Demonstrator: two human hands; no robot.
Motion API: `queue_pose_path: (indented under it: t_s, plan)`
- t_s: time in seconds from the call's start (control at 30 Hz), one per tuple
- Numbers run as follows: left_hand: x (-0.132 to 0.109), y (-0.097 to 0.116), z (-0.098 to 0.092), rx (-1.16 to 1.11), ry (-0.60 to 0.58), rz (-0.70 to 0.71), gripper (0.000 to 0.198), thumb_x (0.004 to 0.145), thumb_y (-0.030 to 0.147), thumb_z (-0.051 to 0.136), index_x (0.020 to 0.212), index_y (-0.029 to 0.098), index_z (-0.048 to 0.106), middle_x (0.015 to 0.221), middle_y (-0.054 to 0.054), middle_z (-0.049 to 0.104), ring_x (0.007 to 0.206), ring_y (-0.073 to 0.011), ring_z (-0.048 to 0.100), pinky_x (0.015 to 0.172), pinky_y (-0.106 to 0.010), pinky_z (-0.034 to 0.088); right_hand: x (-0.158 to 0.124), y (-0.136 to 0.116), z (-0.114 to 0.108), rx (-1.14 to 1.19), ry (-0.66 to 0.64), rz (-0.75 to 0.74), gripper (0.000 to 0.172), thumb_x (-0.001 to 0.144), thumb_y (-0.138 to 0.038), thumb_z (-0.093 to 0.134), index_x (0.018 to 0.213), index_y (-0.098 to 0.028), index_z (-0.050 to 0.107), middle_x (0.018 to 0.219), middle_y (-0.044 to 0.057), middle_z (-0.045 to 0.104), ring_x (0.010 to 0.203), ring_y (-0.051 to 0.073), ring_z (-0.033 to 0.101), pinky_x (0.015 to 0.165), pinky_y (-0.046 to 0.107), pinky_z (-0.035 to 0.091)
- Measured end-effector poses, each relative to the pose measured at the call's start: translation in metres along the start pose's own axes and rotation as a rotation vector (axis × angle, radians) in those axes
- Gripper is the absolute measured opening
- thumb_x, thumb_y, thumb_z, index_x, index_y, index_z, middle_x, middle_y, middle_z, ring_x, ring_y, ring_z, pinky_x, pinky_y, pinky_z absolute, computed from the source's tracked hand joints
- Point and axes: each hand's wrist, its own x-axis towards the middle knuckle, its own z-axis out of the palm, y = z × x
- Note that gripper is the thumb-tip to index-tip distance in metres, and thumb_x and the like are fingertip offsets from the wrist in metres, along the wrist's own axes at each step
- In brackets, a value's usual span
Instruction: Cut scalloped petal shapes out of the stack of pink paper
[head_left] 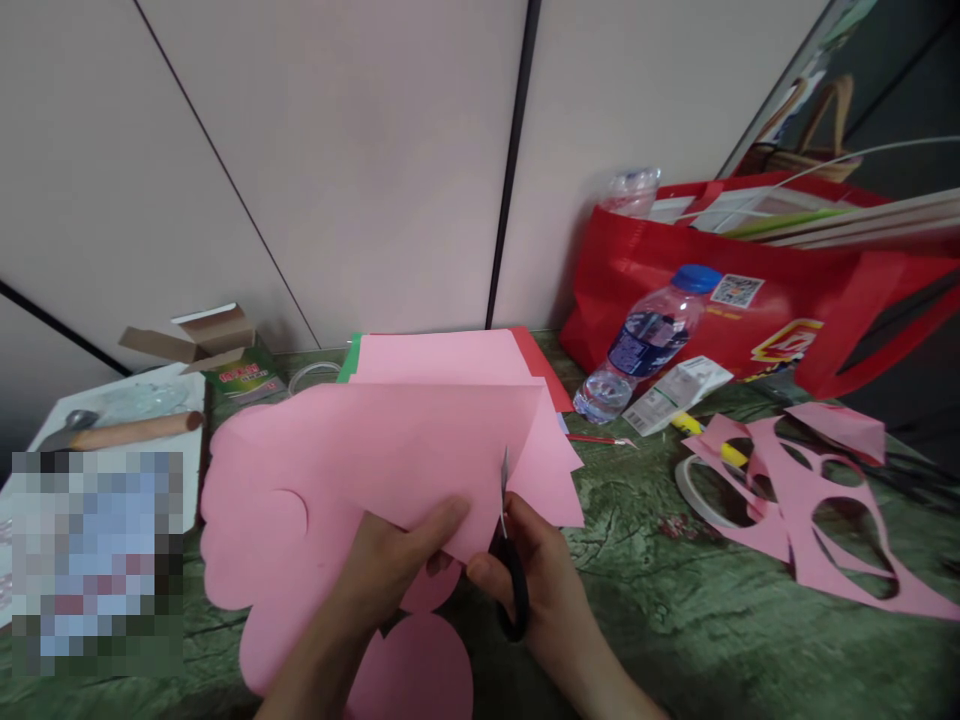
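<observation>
My left hand (409, 555) pinches the lower edge of a pink sheet of paper (450, 440), thumb on top. In my right hand (540, 565) is a pair of scissors (512, 590) with black handles, its blades pointing away from me at the paper's right part. Whether the blades are fully closed is hard to see. Beneath the sheet lie a pink scalloped cutout (255, 500) and, nearer to me, a round pink piece (420, 670). A stack of pink paper (442, 355) with green and red sheets shows behind.
To the right are pink paper offcuts (832, 510) with holes, a roll of white tape (701, 495), a water bottle (637, 345), a small white carton (675, 395) and a red bag (637, 250). An opened box (240, 365) and a wooden-handled tool (139, 430) are at left.
</observation>
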Motion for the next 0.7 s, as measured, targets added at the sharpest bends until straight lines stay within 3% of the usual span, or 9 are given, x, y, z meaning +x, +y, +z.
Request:
queue_pose_path:
  t_s: [0.17,0.47,0.7]
  plan:
    - [0.0004,0.0007,-0.0004,-0.022,-0.028,0.015,0.026,0.067,0.031,0.060,0.048,0.018,0.050,0.039,0.005,0.045,0.036,-0.0084,0.042,0.038,-0.021,0.034,-0.0008,0.0020,-0.0009,0.010,-0.005,-0.011,0.036,0.066,-0.052,0.069,0.080,-0.022,0.056,0.082,0.007,0.069,0.081,0.025,0.063,0.071,0.033,0.049]
    - [-0.0028,0.0045,0.0037,-0.041,0.032,0.007,0.027,0.066,0.029,0.061,0.045,0.018,0.048,0.037,0.005,0.044,0.036,-0.0079,0.041,0.038,-0.022,0.032,-0.0007,0.0008,-0.0007,0.015,-0.024,-0.009,0.030,0.070,-0.049,0.068,0.075,-0.022,0.055,0.075,0.004,0.067,0.068,0.020,0.062,0.064,0.030,0.046]
    - [-0.0002,0.0010,-0.0011,-0.048,-0.032,0.047,0.027,0.069,0.028,0.060,0.048,0.018,0.047,0.038,0.006,0.043,0.035,-0.0070,0.039,0.038,-0.021,0.031,-0.0018,0.0019,-0.0020,0.026,-0.034,0.007,0.028,0.069,-0.045,0.070,0.075,-0.022,0.054,0.072,0.002,0.066,0.062,0.017,0.059,0.059,0.027,0.044]
